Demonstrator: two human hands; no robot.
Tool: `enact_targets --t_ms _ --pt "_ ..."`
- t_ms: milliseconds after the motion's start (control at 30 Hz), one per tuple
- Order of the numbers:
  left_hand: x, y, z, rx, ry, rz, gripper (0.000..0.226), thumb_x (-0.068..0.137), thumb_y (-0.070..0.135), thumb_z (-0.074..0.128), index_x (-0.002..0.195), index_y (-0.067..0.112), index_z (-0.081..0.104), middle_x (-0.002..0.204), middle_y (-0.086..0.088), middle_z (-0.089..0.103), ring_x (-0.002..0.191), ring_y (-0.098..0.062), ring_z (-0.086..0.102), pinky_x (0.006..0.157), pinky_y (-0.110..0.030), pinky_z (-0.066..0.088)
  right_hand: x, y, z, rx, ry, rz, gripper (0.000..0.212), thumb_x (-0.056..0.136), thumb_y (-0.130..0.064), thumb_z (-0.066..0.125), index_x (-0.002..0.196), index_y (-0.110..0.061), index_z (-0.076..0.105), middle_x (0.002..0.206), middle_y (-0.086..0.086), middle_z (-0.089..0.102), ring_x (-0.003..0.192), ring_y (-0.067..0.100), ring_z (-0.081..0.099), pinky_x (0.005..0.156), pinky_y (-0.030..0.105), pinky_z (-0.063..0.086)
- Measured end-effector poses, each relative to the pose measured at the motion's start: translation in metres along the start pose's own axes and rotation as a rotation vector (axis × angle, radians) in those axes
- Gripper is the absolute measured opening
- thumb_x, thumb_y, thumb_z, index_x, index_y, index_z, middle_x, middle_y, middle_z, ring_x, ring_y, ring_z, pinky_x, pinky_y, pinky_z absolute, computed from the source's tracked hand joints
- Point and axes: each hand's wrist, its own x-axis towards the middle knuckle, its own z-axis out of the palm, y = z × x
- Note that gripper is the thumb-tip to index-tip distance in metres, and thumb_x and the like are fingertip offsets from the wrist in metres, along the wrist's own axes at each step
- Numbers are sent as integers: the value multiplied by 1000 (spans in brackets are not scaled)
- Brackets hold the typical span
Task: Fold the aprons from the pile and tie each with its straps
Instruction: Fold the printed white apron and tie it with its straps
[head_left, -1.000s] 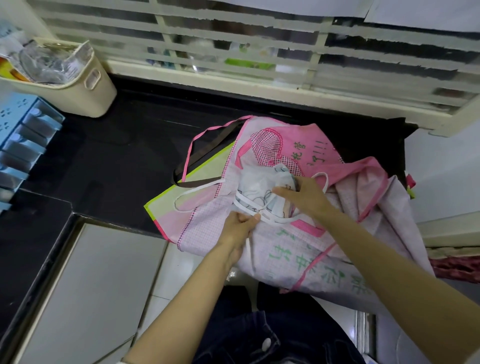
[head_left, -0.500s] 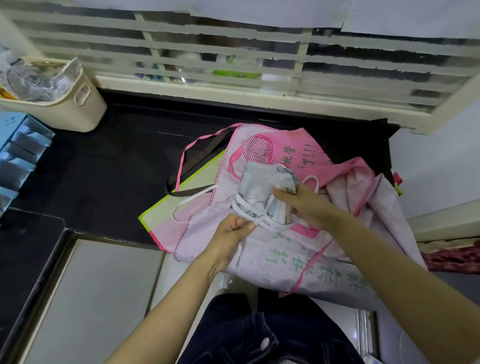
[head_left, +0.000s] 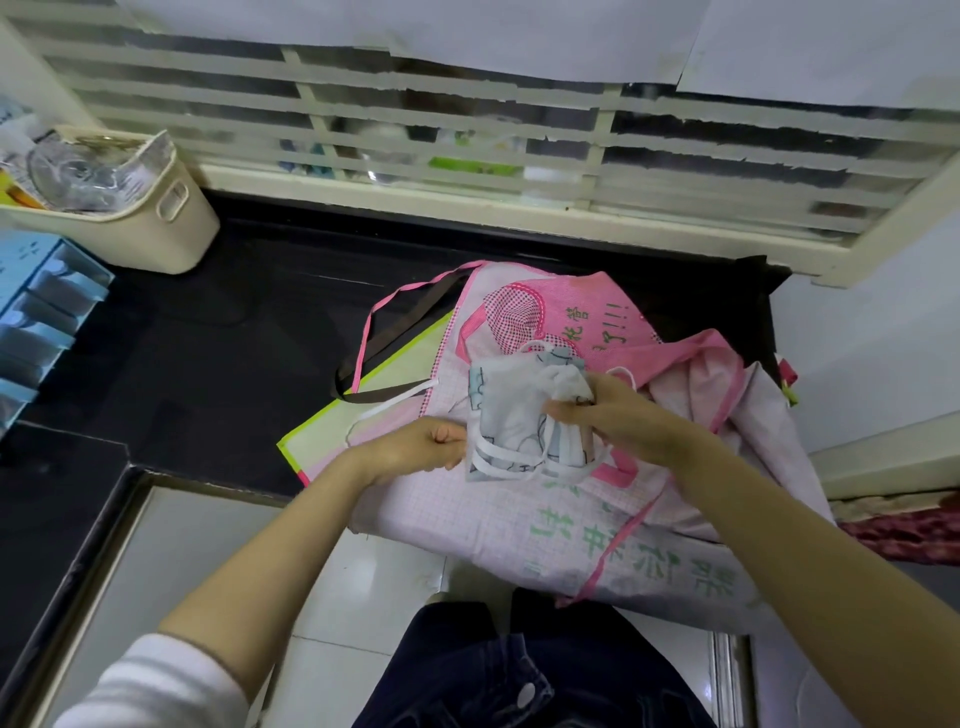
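Hands, two: left hand (head_left: 415, 448) pinched one white strap (head_left: 500, 450); right hand (head_left: 615, 415) gripped one folded apron (head_left: 511, 410), atop at least two loose aprons (head_left: 571, 525).

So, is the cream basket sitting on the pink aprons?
No, the cream basket stands apart on the black counter, left of the pink aprons.

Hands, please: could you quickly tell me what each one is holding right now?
Left hand: grips the white strap.
Right hand: grips the folded apron.
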Motion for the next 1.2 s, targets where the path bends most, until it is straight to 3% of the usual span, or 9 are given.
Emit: enact_targets --t_ms 133,333,467,600,767,867,933,1067,1200 --pt "7 15 -23 -23 33 -36 31 91 4 39 83 23 63 63 11 41 61 -9 33 56 -22 27 -7 -2 0 -192 -143 49 5 91 -5 57 89 -10 57 68 -3 58 63 1 56 63 15 44" --pt "3 38 -34 -220 370 16 34 97 2 37 66 11 47 42 6 38 39 -8 29 40 -15 29 -11 31 -5 -215 -36 80 13 90 -10 61 102 -13 60 81 6 53 79 13 54 73 22 46" --pt "8 38 -2 -72 336 1 14 92 33 58 95 19 58 90 6 58 77 -9 52 73 -24 42 -8 32 -5 -197 123 24 14 88 -7 62 101 -14 61 86 2 56 82 13 55 77 21 44" --pt "16 50 17 182 384 133 75 75 63 61 137 24 43 136 2 47 126 -15 42 108 -37 34 -1 28 -4 -306 155 -6 12 87 -8 65 89 -15 56 82 -8 48 73 2 51 69 17 41" --pt "18 70 14 321 329 390 39 100 19 43 139 14 44 146 -2 41 140 -15 25 115 -27 15 0 28 -4 -308 120 -26 16 84 -7 68 92 -10 54 83 -2 58 79 2 57 68 17 46" --pt "17 71 5 187 204 350 34 100 13 45 132 9 52 134 -3 53 126 -11 44 106 -14 31 -2 25 -6 -292 64 -29 31 82 -7 70 109 -10 55 102 0 65 94 9 62 78 17 51" --pt "15 70 0 158 186 343 24 96 13 52 116 6 62 111 -2 61 102 -9 55 86 -8 41 -5 22 -7 -288 43 -29 37 81 -5 71 113 -13 54 105 -3 64 95 2 61 80 14 49" --pt "15 61 0 30 163 313 23 95 14 54 73 13 61 64 7 48 61 -3 43 61 -18 34 -7 21 -11 -300 70 -34 38 80 -4 71 114 -8 53 110 5 63 96 10 59 79 9 48" --pt "13 55 7 -148 218 290 21 96 4 48 90 10 67 78 7 64 71 5 58 69 -13 44 -11 19 -11 -231 66 -44 39 81 -1 69 114 -14 53 105 -10 62 93 -6 60 78 7 46"
